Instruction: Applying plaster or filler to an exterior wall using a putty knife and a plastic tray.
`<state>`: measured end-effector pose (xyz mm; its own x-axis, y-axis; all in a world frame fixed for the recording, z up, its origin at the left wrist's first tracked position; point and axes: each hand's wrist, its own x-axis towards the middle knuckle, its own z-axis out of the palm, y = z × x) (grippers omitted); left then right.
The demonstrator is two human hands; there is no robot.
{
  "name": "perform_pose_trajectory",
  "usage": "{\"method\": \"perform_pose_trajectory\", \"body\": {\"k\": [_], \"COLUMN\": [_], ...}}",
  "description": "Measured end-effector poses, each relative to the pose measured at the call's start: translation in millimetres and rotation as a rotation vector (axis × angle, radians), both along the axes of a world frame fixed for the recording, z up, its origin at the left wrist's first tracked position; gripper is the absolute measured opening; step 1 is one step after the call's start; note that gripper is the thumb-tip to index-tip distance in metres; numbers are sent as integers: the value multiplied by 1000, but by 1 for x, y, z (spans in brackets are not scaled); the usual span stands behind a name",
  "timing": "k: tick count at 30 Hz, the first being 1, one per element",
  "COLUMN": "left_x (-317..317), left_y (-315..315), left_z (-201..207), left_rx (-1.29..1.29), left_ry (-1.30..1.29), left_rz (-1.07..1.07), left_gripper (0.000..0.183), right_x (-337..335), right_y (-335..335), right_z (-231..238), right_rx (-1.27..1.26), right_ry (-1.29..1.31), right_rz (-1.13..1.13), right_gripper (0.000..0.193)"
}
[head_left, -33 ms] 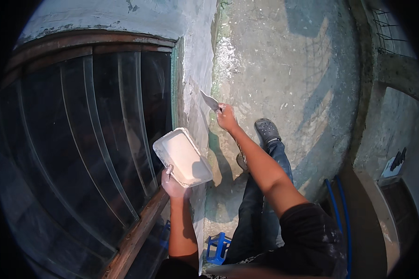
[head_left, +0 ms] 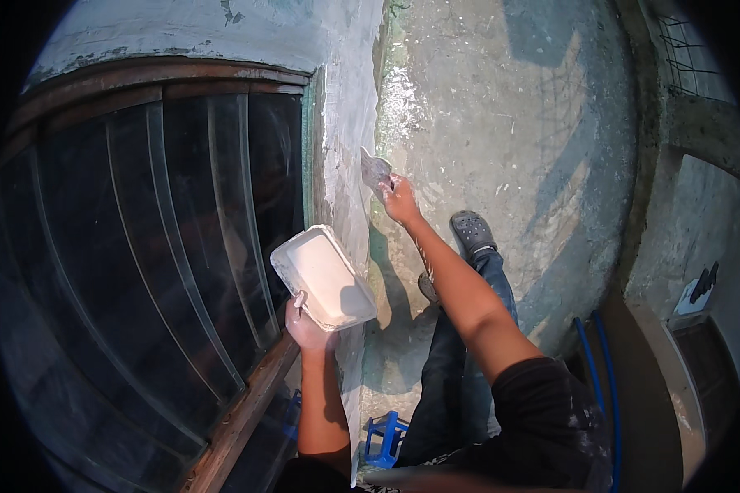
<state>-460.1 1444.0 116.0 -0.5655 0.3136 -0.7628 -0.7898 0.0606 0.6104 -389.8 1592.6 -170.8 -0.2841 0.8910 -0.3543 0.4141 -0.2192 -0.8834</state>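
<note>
Left hand [head_left: 308,330]: gripping our white rectangular tray [head_left: 282,263] just beside the dark-paned window [head_left: 193,164].
Right hand [head_left: 400,202]: closed around our grey flat-bladed scraper [head_left: 376,170].
Whitish wall strip [head_left: 341,164]: coated but patchy, we judge; pale paste [head_left: 321,267] remains.

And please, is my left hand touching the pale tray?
Touching. The head view shows the left hand holding the pale tray at its lower-left edge, with the thumb over the rim.
</note>
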Motion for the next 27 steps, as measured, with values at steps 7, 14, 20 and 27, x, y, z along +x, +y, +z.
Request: {"method": "perform_pose_trajectory", "body": {"k": [7,14,20,27], "left_x": [-5,2,21,60], "left_y": [-19,-3,-6,-4], "left_z": [-14,31,99,183], "left_rx": [-195,17,216,484], "left_ry": [339,33,89,93], "left_rz": [-265,-13,-81,-197], "left_gripper": [49,49,53,52], "right_x": [-66,-5,82,186], "right_y": [46,-32,10,46], "right_z": [7,86,248,457], "right_rx": [-188,-126,-438,-189], "right_ry": [19,173,292,401], "right_rz": [92,258,91,-44], "right_gripper": [40,38,35,26]}}
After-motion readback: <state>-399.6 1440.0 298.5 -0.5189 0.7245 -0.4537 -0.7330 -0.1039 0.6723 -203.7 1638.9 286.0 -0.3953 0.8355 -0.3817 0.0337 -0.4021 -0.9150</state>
